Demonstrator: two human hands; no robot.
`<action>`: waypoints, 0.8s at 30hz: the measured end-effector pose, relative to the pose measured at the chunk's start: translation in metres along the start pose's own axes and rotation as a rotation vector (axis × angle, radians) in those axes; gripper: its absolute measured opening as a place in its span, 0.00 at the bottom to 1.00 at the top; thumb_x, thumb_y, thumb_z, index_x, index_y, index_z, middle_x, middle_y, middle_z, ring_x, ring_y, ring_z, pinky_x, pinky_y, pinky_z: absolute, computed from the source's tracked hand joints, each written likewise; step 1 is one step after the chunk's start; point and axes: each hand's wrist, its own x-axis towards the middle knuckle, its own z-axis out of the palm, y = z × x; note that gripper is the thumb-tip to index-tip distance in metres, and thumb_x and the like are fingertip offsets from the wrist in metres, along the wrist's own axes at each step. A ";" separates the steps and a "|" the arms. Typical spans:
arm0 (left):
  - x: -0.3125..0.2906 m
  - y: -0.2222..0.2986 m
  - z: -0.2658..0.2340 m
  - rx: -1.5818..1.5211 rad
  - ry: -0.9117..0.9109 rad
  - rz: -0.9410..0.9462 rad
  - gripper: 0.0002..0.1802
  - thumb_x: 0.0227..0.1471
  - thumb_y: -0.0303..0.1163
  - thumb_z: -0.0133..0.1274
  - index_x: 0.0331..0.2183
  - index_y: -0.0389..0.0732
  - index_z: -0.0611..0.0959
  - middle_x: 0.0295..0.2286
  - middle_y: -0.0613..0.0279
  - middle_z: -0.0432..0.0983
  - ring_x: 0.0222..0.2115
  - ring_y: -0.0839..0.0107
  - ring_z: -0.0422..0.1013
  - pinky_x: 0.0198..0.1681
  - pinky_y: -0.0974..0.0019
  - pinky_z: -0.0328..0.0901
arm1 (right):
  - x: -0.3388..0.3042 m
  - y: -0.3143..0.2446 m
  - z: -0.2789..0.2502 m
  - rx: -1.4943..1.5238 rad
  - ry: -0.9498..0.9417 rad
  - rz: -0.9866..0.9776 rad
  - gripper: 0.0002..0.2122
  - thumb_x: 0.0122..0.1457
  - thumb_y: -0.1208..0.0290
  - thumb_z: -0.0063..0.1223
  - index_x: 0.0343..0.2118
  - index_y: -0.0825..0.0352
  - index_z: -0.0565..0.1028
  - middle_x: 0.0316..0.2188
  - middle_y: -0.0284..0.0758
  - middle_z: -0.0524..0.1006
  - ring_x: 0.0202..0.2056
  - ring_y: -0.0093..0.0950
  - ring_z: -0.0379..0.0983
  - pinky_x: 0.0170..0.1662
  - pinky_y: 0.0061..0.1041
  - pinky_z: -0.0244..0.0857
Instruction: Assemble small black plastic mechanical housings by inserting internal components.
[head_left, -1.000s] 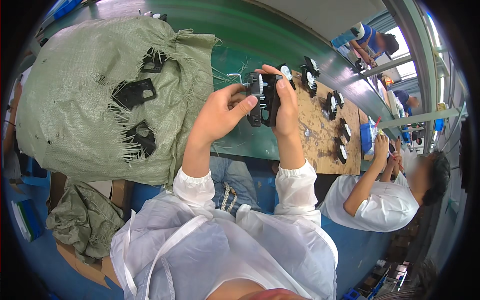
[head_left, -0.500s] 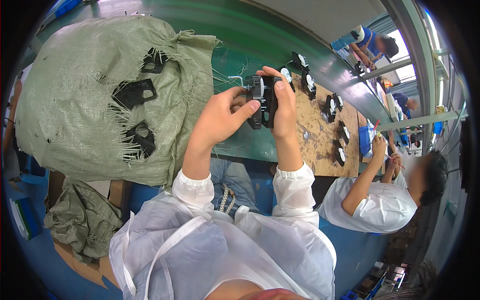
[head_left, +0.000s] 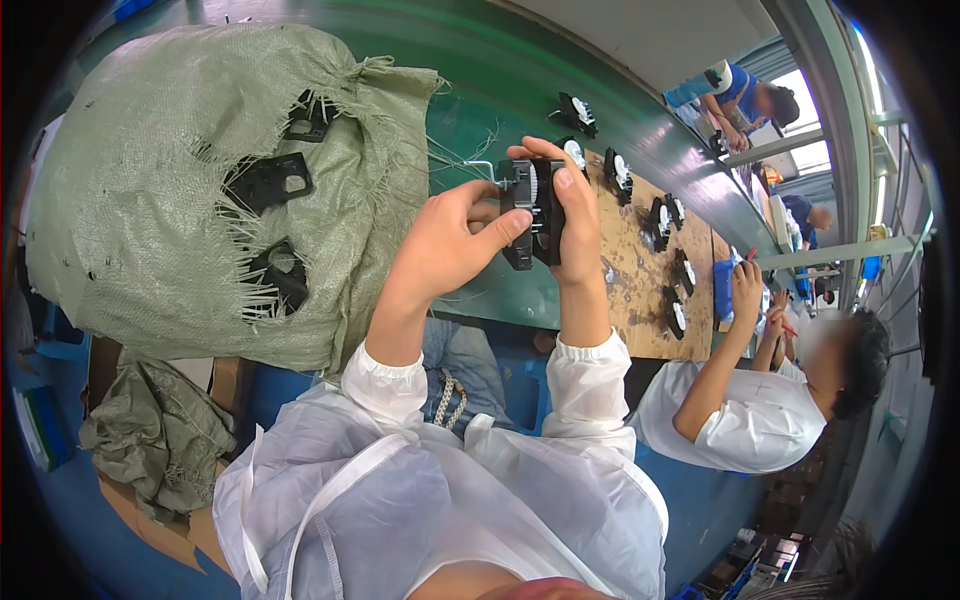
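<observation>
Over the green bench, both hands hold a black plastic housing [head_left: 519,245] with a pale toothed gear [head_left: 534,185] between its two sections. My left hand [head_left: 437,243] grips the left section, its thumb across the front and the other fingers bent behind. Along the right section lies my right hand [head_left: 577,225], its fingers reaching over the top. A bent metal rod [head_left: 485,164] sticks out at the housing's upper left. Whether the two sections fully meet, I cannot tell.
On the left a large green woven sack [head_left: 150,200] shows black plastic parts [head_left: 272,184] through its tears. Several black-and-white assemblies [head_left: 618,177] lie about a wooden board [head_left: 640,315] on the right. A co-worker in white [head_left: 755,410] sits beyond it; others are farther back.
The housing's two sections are closer together, the gap between them narrower at the bottom. Both hands have shifted slightly right. The farthest assembly now lies farther left on the bench.
</observation>
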 end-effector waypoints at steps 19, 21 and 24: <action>0.007 -0.009 -0.007 -0.030 -0.023 -0.022 0.19 0.56 0.33 0.57 0.43 0.27 0.77 0.27 0.60 0.79 0.23 0.80 0.65 0.29 0.79 0.60 | 0.005 0.007 0.001 -0.047 -0.005 0.046 0.22 0.65 0.60 0.38 0.54 0.70 0.71 0.49 0.44 0.74 0.45 0.30 0.70 0.50 0.27 0.64; 0.008 -0.010 -0.007 -0.041 -0.035 -0.044 0.19 0.56 0.33 0.57 0.43 0.27 0.77 0.28 0.60 0.79 0.24 0.80 0.65 0.29 0.79 0.60 | 0.004 0.007 0.001 -0.076 0.000 0.017 0.22 0.65 0.59 0.38 0.54 0.69 0.70 0.50 0.44 0.73 0.45 0.30 0.71 0.50 0.28 0.65; 0.014 -0.024 -0.007 -0.093 -0.046 0.003 0.22 0.56 0.32 0.56 0.47 0.27 0.74 0.33 0.57 0.79 0.29 0.78 0.68 0.34 0.77 0.63 | 0.005 0.004 0.007 -0.190 0.062 0.015 0.21 0.65 0.60 0.37 0.54 0.69 0.70 0.49 0.44 0.73 0.45 0.30 0.70 0.51 0.28 0.64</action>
